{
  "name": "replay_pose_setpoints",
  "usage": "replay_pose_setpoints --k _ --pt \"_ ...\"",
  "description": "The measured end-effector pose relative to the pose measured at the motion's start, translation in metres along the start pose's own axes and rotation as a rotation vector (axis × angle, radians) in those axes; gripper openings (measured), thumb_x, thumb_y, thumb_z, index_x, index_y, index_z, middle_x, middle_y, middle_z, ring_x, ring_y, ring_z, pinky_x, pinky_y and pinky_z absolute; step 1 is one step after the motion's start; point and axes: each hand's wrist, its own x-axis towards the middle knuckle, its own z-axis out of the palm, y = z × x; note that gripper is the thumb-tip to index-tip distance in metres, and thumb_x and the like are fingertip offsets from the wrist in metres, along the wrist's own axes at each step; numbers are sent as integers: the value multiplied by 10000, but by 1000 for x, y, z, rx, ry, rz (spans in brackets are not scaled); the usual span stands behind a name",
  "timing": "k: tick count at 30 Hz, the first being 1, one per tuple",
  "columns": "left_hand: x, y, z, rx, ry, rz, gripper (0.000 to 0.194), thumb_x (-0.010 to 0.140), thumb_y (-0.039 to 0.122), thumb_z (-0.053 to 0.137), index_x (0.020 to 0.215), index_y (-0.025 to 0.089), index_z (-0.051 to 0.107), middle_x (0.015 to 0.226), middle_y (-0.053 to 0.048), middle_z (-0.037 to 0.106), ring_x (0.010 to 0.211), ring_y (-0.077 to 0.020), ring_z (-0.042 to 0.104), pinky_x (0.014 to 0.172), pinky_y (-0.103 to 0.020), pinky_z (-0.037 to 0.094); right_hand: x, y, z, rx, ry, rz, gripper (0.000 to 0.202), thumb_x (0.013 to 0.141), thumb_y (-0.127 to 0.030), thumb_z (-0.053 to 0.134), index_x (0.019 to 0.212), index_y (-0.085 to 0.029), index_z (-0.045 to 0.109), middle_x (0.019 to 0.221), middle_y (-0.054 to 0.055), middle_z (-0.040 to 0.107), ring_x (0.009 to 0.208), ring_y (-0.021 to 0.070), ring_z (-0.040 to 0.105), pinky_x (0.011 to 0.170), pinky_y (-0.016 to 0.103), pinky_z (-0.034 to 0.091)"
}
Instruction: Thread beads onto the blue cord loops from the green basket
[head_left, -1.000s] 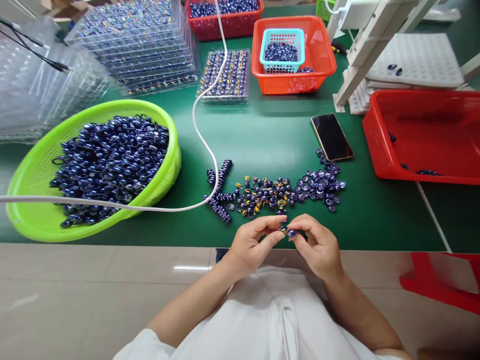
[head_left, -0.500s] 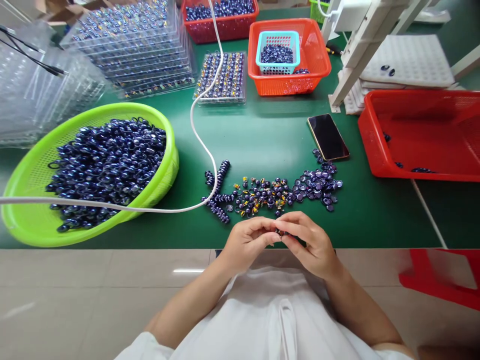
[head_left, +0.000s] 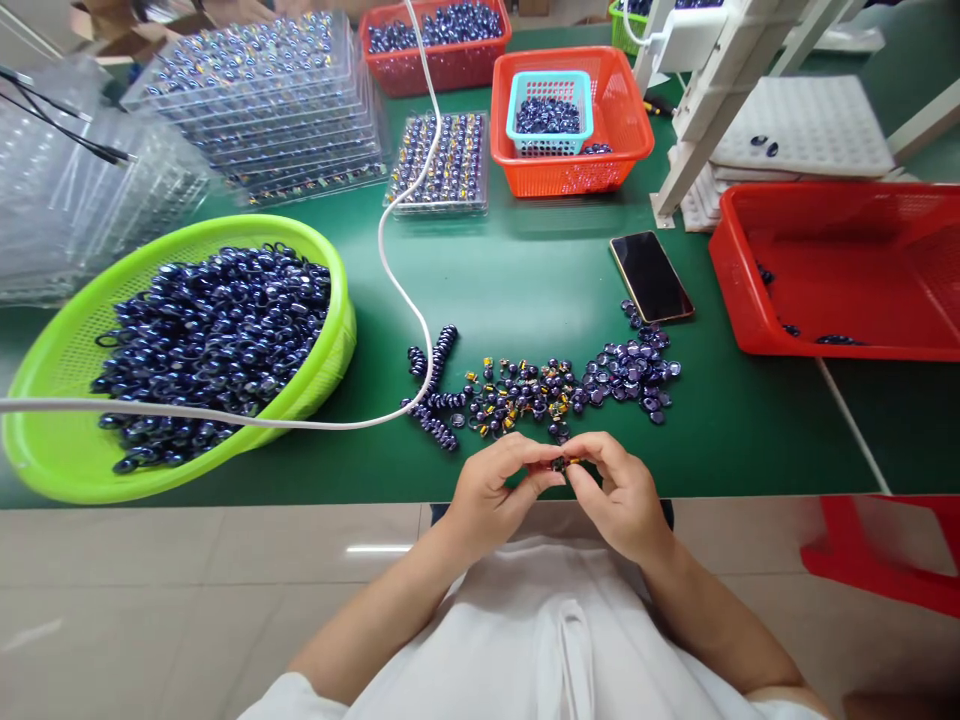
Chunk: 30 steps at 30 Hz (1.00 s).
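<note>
My left hand (head_left: 495,492) and my right hand (head_left: 624,498) meet at the table's front edge. Thumbs and fingers of both pinch a small dark piece with a bit of orange (head_left: 559,464); its exact kind is mostly hidden by the fingertips. Just beyond my fingers lies a loose pile of dark shiny beads with yellow-orange parts (head_left: 517,398). To its right, flat dark glossy discs (head_left: 630,372) are heaped. On its left, stacked dark ring-like pieces (head_left: 437,425) lie in short rows.
A lime-green basket (head_left: 346,330) full of dark glossy rings stands left, crossed by a white cable (head_left: 390,255). Behind are clear trays (head_left: 262,110), a filled tray (head_left: 439,165) and an orange basket (head_left: 637,150). A phone (head_left: 652,277) and a red bin (head_left: 757,335) lie right.
My right fingers have shifted slightly and curled differently around the small piece, showing more of it. The view has moved a little; the things on the table stay put.
</note>
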Motion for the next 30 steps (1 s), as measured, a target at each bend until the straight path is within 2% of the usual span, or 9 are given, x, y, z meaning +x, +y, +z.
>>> replay_pose_setpoints --k 2,6,11,18,24,30 --pt "1 1 -1 34 -1 73 201 865 108 680 1047 189 707 826 -50 735 716 -139 634 652 -258 515 2 -2 -3 34 -51 60 164 901 -202 590 1051 -263 614 971 4 679 890 154 667 822 263 532" --pt "3 0 -3 93 -6 145 225 869 91 671 1067 196 681 824 -45 725 721 -141 631 651 -262 519 8 -7 -11 70 -163 192 63 904 -281 600 933 -232 628 844 -3 652 768 140 625 705 243 507" --pt "2 -2 -2 244 -71 284 261 902 79 607 1145 174 617 866 -63 720 752 -160 616 667 -288 524 15 -14 -15 66 -265 271 74 891 -234 562 821 -209 559 725 -29 582 645 110 546 592 217 443" --pt "-1 -5 0 452 -145 357 277 946 102 508 1219 136 543 915 -108 699 779 -195 591 655 -323 528 21 -17 -15 -14 -290 312 93 829 -175 553 770 -208 489 662 -61 469 557 82 445 502 201 364" --pt "-1 -4 0 582 -198 343 253 938 93 478 1182 124 538 909 -112 681 774 -205 575 659 -327 525 22 -17 -13 -49 -277 266 136 796 -145 550 739 -210 445 642 -65 435 562 81 413 502 195 347" --pt "3 -4 -2 641 -180 343 216 948 105 458 1135 133 561 867 -107 682 749 -205 582 643 -328 519 25 -18 -10 -93 -232 207 142 775 -132 551 714 -210 449 611 -64 419 544 83 393 480 197 339"
